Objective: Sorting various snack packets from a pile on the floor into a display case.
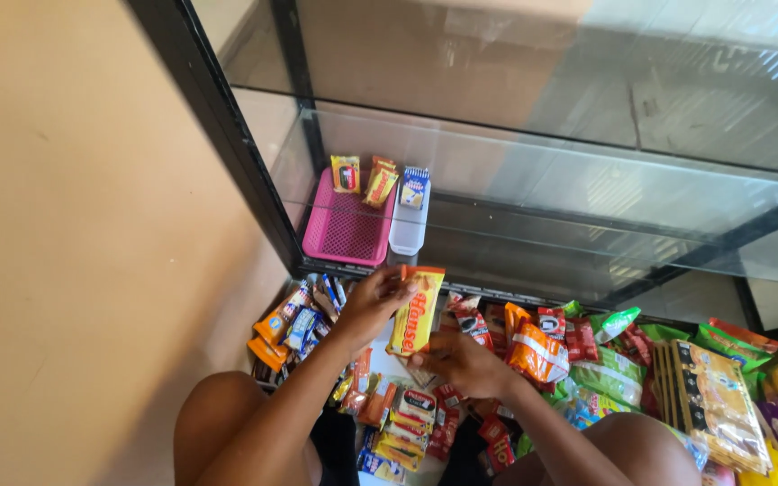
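Left hand [373, 301]: arm reaches forward from left knee, fingers pinched shut on top edge of yellow pack [416, 310].
Right hand [461, 360]: arm angled in from right, fingers curled closed around pack's bottom end.
Yellow pack: upright, slightly tilted, held in both hands above snack pile [587, 360], just in front of glass case [533, 180].
Pink tray [346, 229]: inside case, far-left corner, white box [407, 225] touching its right side, small packs standing at the back.
Edges: black case frame [227, 135] just past left hand; wall [74, 225] on left.
Open room: bare glass shelf right of white box.
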